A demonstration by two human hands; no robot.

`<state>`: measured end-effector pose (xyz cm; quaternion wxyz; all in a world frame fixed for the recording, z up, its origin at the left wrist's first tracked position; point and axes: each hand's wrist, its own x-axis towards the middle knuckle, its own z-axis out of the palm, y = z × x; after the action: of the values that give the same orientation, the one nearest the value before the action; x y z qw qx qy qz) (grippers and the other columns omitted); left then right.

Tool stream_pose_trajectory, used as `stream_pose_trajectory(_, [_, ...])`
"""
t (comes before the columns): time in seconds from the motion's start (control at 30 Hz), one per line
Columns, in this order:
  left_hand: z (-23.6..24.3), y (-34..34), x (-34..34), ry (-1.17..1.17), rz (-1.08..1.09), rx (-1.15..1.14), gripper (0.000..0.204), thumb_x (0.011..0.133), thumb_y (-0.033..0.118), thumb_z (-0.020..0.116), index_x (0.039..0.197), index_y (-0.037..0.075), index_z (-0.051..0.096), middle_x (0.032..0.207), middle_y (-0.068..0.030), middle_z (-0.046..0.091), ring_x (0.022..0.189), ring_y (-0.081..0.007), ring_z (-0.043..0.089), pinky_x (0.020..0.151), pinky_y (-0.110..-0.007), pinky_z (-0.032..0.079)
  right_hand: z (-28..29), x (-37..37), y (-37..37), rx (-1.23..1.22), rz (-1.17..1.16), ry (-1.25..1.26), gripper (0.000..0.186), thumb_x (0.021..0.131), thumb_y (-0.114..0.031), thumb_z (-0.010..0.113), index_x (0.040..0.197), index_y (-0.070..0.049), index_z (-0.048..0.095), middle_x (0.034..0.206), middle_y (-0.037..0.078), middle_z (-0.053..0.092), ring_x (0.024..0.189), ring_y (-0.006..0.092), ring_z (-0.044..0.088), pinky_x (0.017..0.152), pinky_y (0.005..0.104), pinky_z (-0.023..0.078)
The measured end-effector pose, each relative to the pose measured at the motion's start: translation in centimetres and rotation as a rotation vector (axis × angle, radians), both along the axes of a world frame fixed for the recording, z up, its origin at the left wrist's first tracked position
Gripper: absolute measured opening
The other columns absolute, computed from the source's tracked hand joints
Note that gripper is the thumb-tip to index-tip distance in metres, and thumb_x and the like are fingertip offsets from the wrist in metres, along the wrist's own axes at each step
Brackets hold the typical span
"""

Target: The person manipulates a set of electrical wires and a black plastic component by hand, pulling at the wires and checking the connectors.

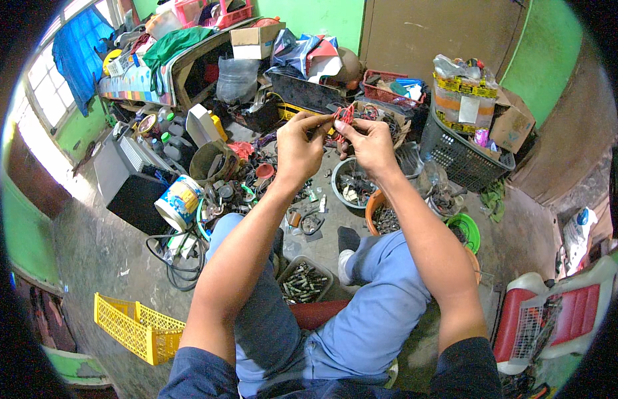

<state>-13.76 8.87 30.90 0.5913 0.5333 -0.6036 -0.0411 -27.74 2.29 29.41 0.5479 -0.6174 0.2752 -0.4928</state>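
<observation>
In front of me, at the far end of my raised arms, a small bundle of thin red wire [345, 116] is held between both hands. My left hand [300, 147] is closed, its thumb and forefinger pinching the left side of the bundle. Closed as well, my right hand [371, 145] grips it from the right, thumb on the near side. The fingertips of the two hands almost meet, and fine details of the wire there are too small to make out. Below my hands stands a grey-blue basin [335, 186] with mixed small parts.
Between my legs is a clear tub [330, 292] of small metal pieces. An orange basin [370, 214] and a green bowl [474, 234] stand to the right. A yellow plastic crate [133, 326] lies at lower left. A dark laundry basket [449, 149] stands far right; clutter covers the floor ahead.
</observation>
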Motion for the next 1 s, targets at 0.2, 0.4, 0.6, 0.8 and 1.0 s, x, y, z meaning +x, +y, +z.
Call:
stream_pose_trajectory(0.2, [0.3,-0.1,0.2,0.182,-0.072,0.103,0.016,0.085,0.011,0.074,0.097,0.000,0.076,0.085,-0.0106,0.076,0.074,-0.0106,0.069,0.068,-0.026,0.054,0.0,-0.3,-0.1,0.040,0.010,-0.024,0.015,0.093,-0.014,0.069,0.096,0.000,0.074,0.072,0.002,0.067,0.053,0.0080,0.056,0.045,0.0254,0.049])
stream_pose_trajectory(0.4, [-0.2,-0.1,-0.2,0.299,-0.153,0.099,0.018,0.087,0.012,0.073,0.101,0.000,0.076,0.088,-0.0110,0.076,0.076,-0.0090,0.069,0.069,-0.026,0.054,-0.2,-0.2,-0.2,0.066,0.019,-0.057,0.017,0.093,-0.016,0.070,0.100,-0.001,0.075,0.074,0.003,0.067,0.055,0.0083,0.056,0.045,0.0254,0.048])
stream_pose_trajectory(0.6, [0.0,0.0,-0.3,0.284,-0.170,0.127,0.021,0.091,0.010,0.069,0.107,-0.003,0.073,0.093,-0.0084,0.074,0.083,-0.0105,0.066,0.076,-0.026,0.053,-0.1,-0.2,0.1,0.065,0.041,-0.067,0.019,0.093,-0.019,0.071,0.099,-0.002,0.075,0.075,0.002,0.067,0.056,0.0083,0.056,0.046,0.0252,0.048])
stream_pose_trajectory(0.8, [-0.4,-0.3,0.0,0.296,-0.207,0.088,0.018,0.090,0.006,0.068,0.104,-0.004,0.074,0.090,-0.0097,0.075,0.080,-0.0112,0.068,0.071,-0.027,0.054,0.1,-0.1,0.2,0.106,0.089,-0.128,0.023,0.092,-0.023,0.072,0.099,-0.002,0.074,0.076,0.002,0.067,0.058,0.0087,0.058,0.048,0.0251,0.050])
stream_pose_trajectory(1.0, [-0.4,-0.3,0.3,0.102,-0.180,0.028,0.021,0.088,0.005,0.068,0.107,-0.003,0.073,0.094,-0.0109,0.071,0.087,-0.0166,0.067,0.081,-0.029,0.051,0.1,-0.4,0.1,0.152,0.116,-0.184,0.024,0.091,-0.024,0.072,0.099,-0.001,0.073,0.081,0.004,0.069,0.061,0.0097,0.060,0.051,0.0260,0.052])
